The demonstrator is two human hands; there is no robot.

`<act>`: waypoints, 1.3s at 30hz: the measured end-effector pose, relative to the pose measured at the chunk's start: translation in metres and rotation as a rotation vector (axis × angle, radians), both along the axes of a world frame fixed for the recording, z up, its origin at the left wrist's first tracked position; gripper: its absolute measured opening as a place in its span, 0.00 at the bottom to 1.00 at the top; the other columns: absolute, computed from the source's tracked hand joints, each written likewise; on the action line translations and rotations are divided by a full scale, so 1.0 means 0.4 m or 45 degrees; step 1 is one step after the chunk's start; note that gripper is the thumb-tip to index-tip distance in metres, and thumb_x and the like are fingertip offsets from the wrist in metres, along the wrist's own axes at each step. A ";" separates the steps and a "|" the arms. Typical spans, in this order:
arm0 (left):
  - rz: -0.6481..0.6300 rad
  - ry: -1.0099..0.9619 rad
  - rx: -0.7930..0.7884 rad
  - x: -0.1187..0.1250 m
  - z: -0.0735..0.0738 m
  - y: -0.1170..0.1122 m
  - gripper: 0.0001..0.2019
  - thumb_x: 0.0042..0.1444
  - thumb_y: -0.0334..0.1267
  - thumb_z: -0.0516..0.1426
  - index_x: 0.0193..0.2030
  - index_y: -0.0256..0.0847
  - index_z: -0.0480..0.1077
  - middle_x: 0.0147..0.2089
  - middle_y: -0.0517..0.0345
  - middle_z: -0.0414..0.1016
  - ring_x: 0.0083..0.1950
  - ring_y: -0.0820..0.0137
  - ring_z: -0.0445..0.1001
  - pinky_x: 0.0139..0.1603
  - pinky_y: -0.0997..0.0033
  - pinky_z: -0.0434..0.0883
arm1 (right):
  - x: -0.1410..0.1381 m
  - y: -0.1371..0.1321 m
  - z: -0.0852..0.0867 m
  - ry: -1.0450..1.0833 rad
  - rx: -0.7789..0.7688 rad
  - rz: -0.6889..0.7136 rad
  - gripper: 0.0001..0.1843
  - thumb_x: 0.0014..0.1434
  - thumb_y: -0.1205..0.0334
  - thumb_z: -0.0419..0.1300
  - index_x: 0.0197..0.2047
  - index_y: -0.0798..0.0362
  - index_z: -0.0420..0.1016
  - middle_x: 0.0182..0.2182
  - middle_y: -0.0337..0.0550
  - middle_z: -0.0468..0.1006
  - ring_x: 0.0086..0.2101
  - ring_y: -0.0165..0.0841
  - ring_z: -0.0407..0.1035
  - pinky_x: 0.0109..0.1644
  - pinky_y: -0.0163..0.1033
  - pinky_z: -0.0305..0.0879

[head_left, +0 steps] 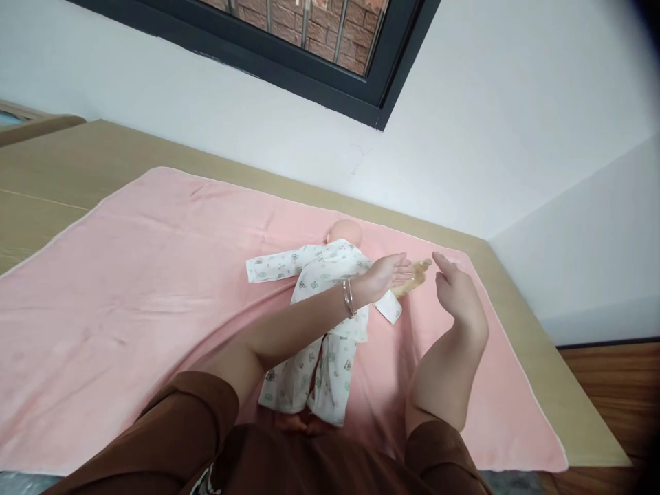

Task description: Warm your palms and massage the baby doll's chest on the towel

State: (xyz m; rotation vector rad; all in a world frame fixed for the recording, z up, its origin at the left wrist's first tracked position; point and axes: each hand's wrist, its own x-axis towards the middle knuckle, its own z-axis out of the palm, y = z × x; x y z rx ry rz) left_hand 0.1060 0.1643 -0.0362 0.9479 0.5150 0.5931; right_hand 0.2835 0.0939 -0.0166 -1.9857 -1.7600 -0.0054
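A baby doll lies on the pink blanket [155, 275], dressed in a white printed top [322, 275] and matching trousers [333, 378]. Its bare head [345, 232] points toward the wall, and its feet show below the trouser legs. My left hand [384, 275] reaches across the doll's top with fingers stretched out and holds nothing visible. Just beyond those fingertips lies a yellowish, see-through object [412, 280], possibly a small bottle, beside the doll's right-hand sleeve. My right hand [456, 292] is on the other side of it, bent inward with fingers extended, some hidden from view.
The blanket covers most of a light wooden table [557, 392]. Behind it rises a white wall [289, 151] with a dark-framed window [330, 96]. Another wooden piece of furniture [46, 127] stands at the far left, and brown wooden flooring [613, 385] shows at the right.
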 end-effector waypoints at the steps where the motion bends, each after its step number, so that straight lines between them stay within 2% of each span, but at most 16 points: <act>1: -0.009 -0.065 -0.208 0.015 0.005 0.012 0.28 0.64 0.51 0.45 0.61 0.31 0.64 0.60 0.39 0.71 0.62 0.59 0.71 0.63 0.59 0.68 | 0.000 0.005 -0.006 -0.017 -0.026 0.027 0.30 0.60 0.69 0.44 0.65 0.54 0.65 0.63 0.50 0.66 0.65 0.42 0.58 0.69 0.59 0.54; 3: -0.017 -0.173 -0.475 0.035 0.003 0.033 0.30 0.64 0.51 0.45 0.63 0.28 0.61 0.60 0.35 0.70 0.61 0.60 0.72 0.59 0.62 0.72 | -0.003 0.016 -0.016 -0.059 -0.089 0.059 0.31 0.58 0.71 0.44 0.64 0.58 0.66 0.63 0.53 0.66 0.65 0.41 0.57 0.70 0.57 0.52; 7: 0.018 -0.268 -0.690 0.049 -0.014 0.056 0.33 0.63 0.51 0.45 0.66 0.26 0.58 0.60 0.33 0.70 0.59 0.59 0.73 0.53 0.63 0.76 | -0.021 0.027 -0.026 -0.201 -0.141 0.049 0.31 0.54 0.75 0.43 0.59 0.58 0.71 0.61 0.55 0.68 0.63 0.43 0.60 0.70 0.58 0.51; 11: 0.008 -0.304 -0.782 0.048 -0.016 0.058 0.33 0.63 0.50 0.46 0.66 0.26 0.58 0.60 0.34 0.70 0.58 0.59 0.74 0.50 0.65 0.77 | -0.058 0.025 -0.019 -0.351 -0.136 -0.036 0.29 0.55 0.76 0.43 0.54 0.54 0.74 0.59 0.54 0.71 0.60 0.45 0.65 0.68 0.60 0.54; 14: -0.002 -0.318 -0.824 0.044 -0.009 0.053 0.33 0.63 0.50 0.47 0.66 0.23 0.57 0.60 0.32 0.68 0.56 0.60 0.75 0.47 0.68 0.77 | -0.085 0.023 -0.007 -0.434 -0.153 -0.098 0.27 0.56 0.76 0.43 0.51 0.53 0.75 0.56 0.52 0.74 0.54 0.45 0.71 0.64 0.59 0.59; 17: -0.029 -0.350 -0.846 0.039 -0.005 0.045 0.33 0.63 0.50 0.47 0.66 0.25 0.57 0.60 0.33 0.69 0.53 0.60 0.76 0.44 0.68 0.77 | -0.102 0.020 0.007 -0.470 -0.213 -0.131 0.26 0.57 0.76 0.44 0.50 0.52 0.75 0.53 0.50 0.76 0.50 0.44 0.73 0.62 0.56 0.61; 21: -0.082 -0.411 -0.814 0.027 -0.002 0.034 0.33 0.62 0.50 0.47 0.66 0.26 0.57 0.61 0.35 0.68 0.54 0.60 0.76 0.42 0.68 0.77 | -0.121 0.020 0.016 -0.486 -0.286 -0.158 0.24 0.58 0.76 0.42 0.51 0.56 0.73 0.55 0.53 0.74 0.55 0.44 0.69 0.63 0.54 0.58; 23: -0.101 -0.427 -0.775 0.017 0.000 0.027 0.33 0.62 0.50 0.47 0.67 0.28 0.56 0.63 0.37 0.67 0.56 0.60 0.75 0.43 0.67 0.77 | -0.133 0.024 0.012 -0.487 -0.297 -0.184 0.24 0.59 0.76 0.42 0.51 0.58 0.72 0.56 0.56 0.72 0.58 0.45 0.66 0.62 0.52 0.58; 26: -0.130 -0.445 -0.674 -0.007 0.002 0.012 0.32 0.62 0.51 0.47 0.68 0.33 0.56 0.66 0.40 0.64 0.61 0.59 0.71 0.51 0.62 0.75 | -0.155 0.033 0.001 -0.446 -0.284 -0.235 0.23 0.59 0.75 0.43 0.52 0.62 0.70 0.58 0.62 0.69 0.60 0.47 0.62 0.59 0.51 0.61; 29: -0.118 -0.450 -0.540 -0.043 0.002 -0.007 0.34 0.61 0.53 0.47 0.69 0.37 0.55 0.68 0.43 0.62 0.67 0.58 0.64 0.60 0.57 0.70 | -0.180 0.038 -0.010 -0.424 -0.246 -0.229 0.23 0.59 0.73 0.44 0.54 0.64 0.70 0.59 0.66 0.67 0.62 0.52 0.59 0.59 0.55 0.61; 32: -0.092 -0.441 -0.463 -0.089 0.007 -0.025 0.34 0.60 0.53 0.47 0.70 0.37 0.55 0.70 0.46 0.60 0.71 0.60 0.58 0.67 0.58 0.63 | -0.217 0.030 -0.017 -0.376 -0.171 -0.165 0.26 0.59 0.73 0.44 0.59 0.66 0.67 0.62 0.66 0.64 0.64 0.54 0.54 0.64 0.62 0.55; 35: -0.033 -0.476 -0.436 -0.144 0.029 -0.044 0.34 0.61 0.52 0.47 0.71 0.38 0.54 0.71 0.50 0.59 0.73 0.64 0.54 0.71 0.62 0.57 | -0.269 0.014 -0.022 -0.183 -0.032 0.002 0.31 0.60 0.73 0.44 0.67 0.65 0.57 0.66 0.62 0.58 0.67 0.50 0.50 0.67 0.61 0.53; 37: 0.001 -0.525 -0.433 -0.190 0.056 -0.061 0.34 0.61 0.52 0.47 0.71 0.39 0.52 0.71 0.52 0.58 0.74 0.64 0.52 0.73 0.62 0.54 | -0.309 0.000 -0.026 -0.039 0.085 0.124 0.35 0.61 0.72 0.44 0.71 0.60 0.48 0.70 0.57 0.50 0.68 0.47 0.46 0.68 0.60 0.54; 39: 0.003 -0.584 -0.451 -0.240 0.090 -0.083 0.34 0.61 0.52 0.47 0.71 0.39 0.53 0.71 0.52 0.58 0.74 0.62 0.51 0.74 0.59 0.51 | -0.349 -0.017 -0.034 0.033 0.265 0.204 0.37 0.62 0.72 0.42 0.74 0.54 0.39 0.72 0.51 0.41 0.70 0.46 0.40 0.69 0.62 0.51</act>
